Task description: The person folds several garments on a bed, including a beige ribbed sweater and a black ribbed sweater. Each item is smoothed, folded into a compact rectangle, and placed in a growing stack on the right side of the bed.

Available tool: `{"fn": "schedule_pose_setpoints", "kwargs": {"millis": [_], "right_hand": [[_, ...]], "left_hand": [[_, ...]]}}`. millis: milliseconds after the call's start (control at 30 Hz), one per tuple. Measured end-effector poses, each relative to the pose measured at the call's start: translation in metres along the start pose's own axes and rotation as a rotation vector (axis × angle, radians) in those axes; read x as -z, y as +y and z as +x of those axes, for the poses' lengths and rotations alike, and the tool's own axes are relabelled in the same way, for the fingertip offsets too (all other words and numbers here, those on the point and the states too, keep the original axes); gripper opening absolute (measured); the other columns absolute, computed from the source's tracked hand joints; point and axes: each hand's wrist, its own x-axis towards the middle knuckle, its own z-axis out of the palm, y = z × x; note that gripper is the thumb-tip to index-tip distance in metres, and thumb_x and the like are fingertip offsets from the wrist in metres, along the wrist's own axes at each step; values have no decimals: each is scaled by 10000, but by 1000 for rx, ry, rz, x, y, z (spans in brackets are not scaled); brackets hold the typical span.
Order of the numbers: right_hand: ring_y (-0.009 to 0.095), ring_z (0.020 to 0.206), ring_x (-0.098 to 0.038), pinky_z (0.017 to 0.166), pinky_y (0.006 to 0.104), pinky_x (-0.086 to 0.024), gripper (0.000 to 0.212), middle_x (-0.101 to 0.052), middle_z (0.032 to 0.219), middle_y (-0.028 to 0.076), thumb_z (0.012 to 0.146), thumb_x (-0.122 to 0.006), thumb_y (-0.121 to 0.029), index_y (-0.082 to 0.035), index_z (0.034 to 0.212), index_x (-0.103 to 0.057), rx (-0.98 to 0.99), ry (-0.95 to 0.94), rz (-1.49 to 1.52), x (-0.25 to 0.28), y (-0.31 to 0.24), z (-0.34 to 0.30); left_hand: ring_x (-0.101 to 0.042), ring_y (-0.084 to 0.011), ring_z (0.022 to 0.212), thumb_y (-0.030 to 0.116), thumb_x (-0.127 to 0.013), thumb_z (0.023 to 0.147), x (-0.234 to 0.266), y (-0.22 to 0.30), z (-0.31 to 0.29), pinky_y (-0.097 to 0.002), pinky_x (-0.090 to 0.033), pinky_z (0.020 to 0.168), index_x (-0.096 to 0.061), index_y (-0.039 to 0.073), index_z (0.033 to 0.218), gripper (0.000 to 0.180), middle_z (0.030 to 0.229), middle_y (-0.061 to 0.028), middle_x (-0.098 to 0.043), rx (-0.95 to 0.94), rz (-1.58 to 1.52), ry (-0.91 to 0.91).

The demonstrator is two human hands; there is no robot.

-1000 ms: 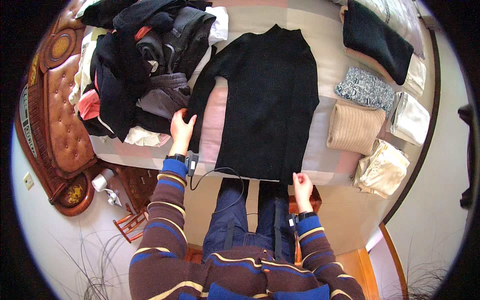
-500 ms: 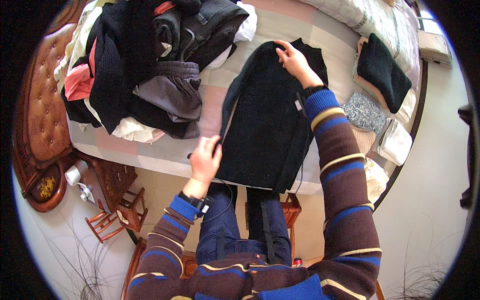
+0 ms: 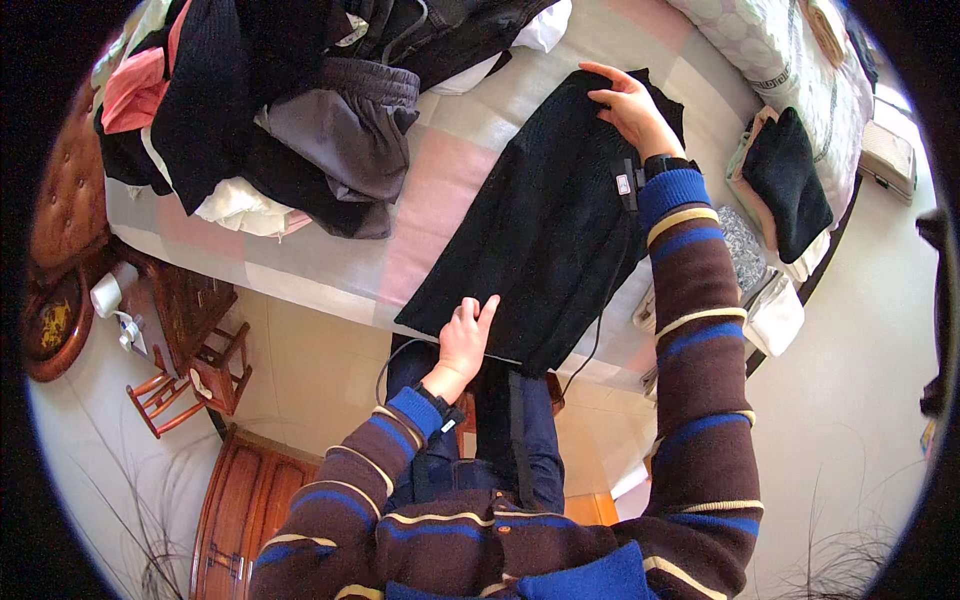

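Observation:
A black ribbed knit sweater [image 3: 545,215] lies spread on the bed in front of me, its near hem at the bed's edge. My right hand [image 3: 632,105] rests at its far end with thumb and fingers apart, touching the cloth. On the near left part of the sweater lies my left hand [image 3: 466,338], index finger stretched out and the others loosely bent. Neither hand visibly grips the cloth. Dark straps circle both wrists, and a thin cable hangs by the right one.
A heap of clothes with grey shorts [image 3: 340,130] and a coral garment [image 3: 140,92] fills the bed's left. Folded dark clothing [image 3: 788,185] and a white folded cloth [image 3: 773,312] lie at the right edge. A small wooden chair [image 3: 215,375] stands on the floor at left.
The strip along the sweater's left side no longer shows; that side is now straight. My left hand has moved right onto the sweater. The whole view has shifted and turned.

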Motion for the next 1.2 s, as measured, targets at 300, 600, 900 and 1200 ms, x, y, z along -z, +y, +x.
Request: {"fn": "schedule_pose_setpoints", "kwargs": {"millis": [300, 600, 900, 1200], "right_hand": [[71, 836, -533, 729, 188, -478, 455, -604, 1090, -9, 887, -582, 68, -119, 1301, -612, 103, -156, 273, 16, 40, 19], [161, 999, -623, 869, 288, -517, 448, -589, 1149, 84, 855, -696, -35, -81, 1280, -560, 675, 498, -98, 5, 92, -86], [169, 927, -565, 848, 317, -476, 305, -580, 987, 65, 867, -716, -148, -37, 1078, -526, -215, 809, -145, -64, 287, -364], [306, 1069, -579, 950, 376, -460, 500, -587, 1167, 144, 892, -644, -84, -89, 1346, -434, -67, 546, -277, -88, 315, -390]], "left_hand": [[-576, -225, 777, 66, -569, 831, 2, -33, -18, -337, -509, 560, -570, 199, 1188, 381, 931, -58, -445, 49, 144, 51], [-465, -354, 1127, 127, -721, 765, 15, -34, -20, -452, -422, 955, -449, 107, 1358, 653, 1239, -154, -428, 64, -67, -18], [-420, -361, 1291, -76, -580, 775, 40, -112, 4, -468, -405, 1044, -481, 184, 1344, 634, 1357, -143, -421, -199, 66, 158], [-287, -228, 1433, -18, -546, 775, 50, -130, 72, -481, -198, 1194, -448, 317, 1419, 733, 1540, 5, -333, -946, 522, -105]]}}
